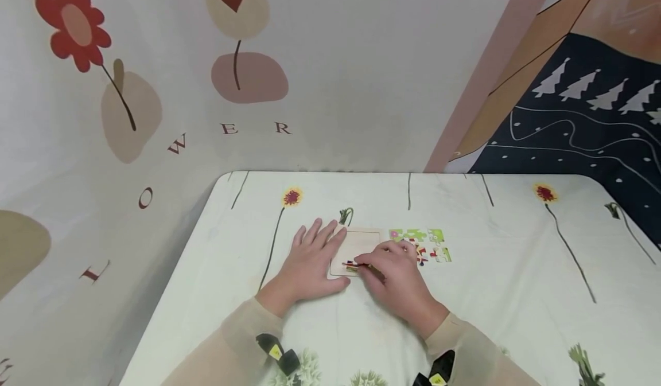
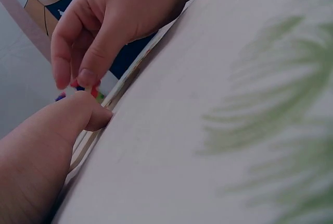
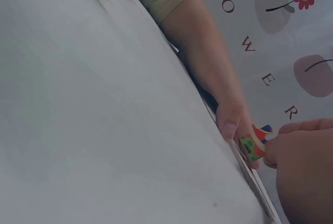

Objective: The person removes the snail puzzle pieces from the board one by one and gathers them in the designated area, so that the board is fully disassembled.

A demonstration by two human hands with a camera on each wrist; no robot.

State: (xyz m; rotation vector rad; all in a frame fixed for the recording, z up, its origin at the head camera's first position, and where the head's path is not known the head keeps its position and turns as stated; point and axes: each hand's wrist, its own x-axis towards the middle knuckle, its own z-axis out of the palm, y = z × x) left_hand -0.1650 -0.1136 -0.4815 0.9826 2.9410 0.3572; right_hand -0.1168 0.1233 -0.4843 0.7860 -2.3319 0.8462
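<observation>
A shallow wooden puzzle tray (image 1: 360, 241) with a thin border lies on the table between the two hands. My left hand (image 1: 312, 260) rests on the tray's left side with fingers spread, thumb along the near edge. Over the tray's near right part, my right hand (image 1: 396, 274) pinches a jigsaw piece (image 1: 352, 266) between thumb and finger. In the right wrist view this jigsaw piece (image 3: 254, 145) shows red, green and blue, tilted up above the tray. Right of the tray lie several loose puzzle pieces (image 1: 438, 236), partly hidden by the right hand.
A white tablecloth (image 1: 496, 271) with printed flowers covers the table. Behind it hangs a pale curtain (image 1: 361, 88) with flower prints and letters; a dark panel with white trees (image 1: 588, 116) is at the right. Each sleeve carries a black wrist device (image 1: 279, 354).
</observation>
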